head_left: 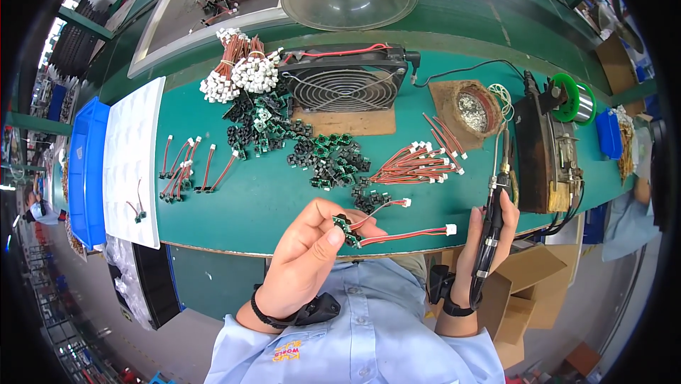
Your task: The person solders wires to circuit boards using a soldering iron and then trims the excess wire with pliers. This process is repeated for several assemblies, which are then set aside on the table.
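Observation:
My left hand [303, 260] pinches small green circuit boards [347, 234] with black parts between thumb and fingers. Two red-and-white wire leads [408, 234] run rightward from them, tipped with white connectors. In my right hand [463, 265] is a soldering iron [487, 246], held like a pen with its front end pointing away from me; its tip is apart from the boards. Just beyond my left hand lie a heap of loose black-and-green boards [328, 160] and a bundle of wire leads [418, 165]. Several wired boards [177, 182] lie at the left.
A black fan [344, 85] stands at the back beside bunched white connectors [255, 72]. To the right are a scrap bowl [474, 111], a soldering station [535, 146] and a solder spool [573, 100]. A white tray [131, 143] and blue bin [86, 178] flank the left edge.

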{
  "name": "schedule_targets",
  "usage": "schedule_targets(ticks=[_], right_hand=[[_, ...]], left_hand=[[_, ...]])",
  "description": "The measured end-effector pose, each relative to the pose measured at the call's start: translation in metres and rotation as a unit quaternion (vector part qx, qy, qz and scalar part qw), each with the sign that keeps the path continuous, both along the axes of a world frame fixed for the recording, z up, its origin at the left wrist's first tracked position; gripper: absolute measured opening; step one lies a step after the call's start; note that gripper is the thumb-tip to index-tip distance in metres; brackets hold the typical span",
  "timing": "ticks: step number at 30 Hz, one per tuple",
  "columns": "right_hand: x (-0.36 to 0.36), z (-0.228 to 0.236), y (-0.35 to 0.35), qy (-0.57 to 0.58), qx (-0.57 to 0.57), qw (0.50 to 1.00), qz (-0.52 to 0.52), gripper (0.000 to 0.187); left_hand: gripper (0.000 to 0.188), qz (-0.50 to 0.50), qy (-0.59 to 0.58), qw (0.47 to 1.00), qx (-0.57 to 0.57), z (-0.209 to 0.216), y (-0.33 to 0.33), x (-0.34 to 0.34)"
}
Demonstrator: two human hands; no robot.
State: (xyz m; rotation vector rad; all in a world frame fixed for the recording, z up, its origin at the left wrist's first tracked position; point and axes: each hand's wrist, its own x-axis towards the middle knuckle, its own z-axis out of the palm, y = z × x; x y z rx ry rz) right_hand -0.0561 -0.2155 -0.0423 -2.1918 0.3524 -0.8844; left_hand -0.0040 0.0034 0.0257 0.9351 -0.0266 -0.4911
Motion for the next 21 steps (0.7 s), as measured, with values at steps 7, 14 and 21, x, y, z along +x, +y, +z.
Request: schedule_targets(ticks=[7,14,21], right_hand=[[0.008,0.000,0.018,-0.008,0.221,0.971,0.088,0.029],[0.034,-0.001,0.020,0.029,0.043,0.998,0.042,0.025],[0.049,-0.018,0.032,-0.044,-0.022,0.998,0.046,0.024]], left_hand=[[0.017,0.121,-0.078,0.982,0.123,-0.032,0.055,0.003],[0.017,0.269,-0.011,0.948,0.172,-0.043,0.136,-0.002],[0.023,0.083,0.000,0.995,0.053,-0.008,0.055,-0.002]])
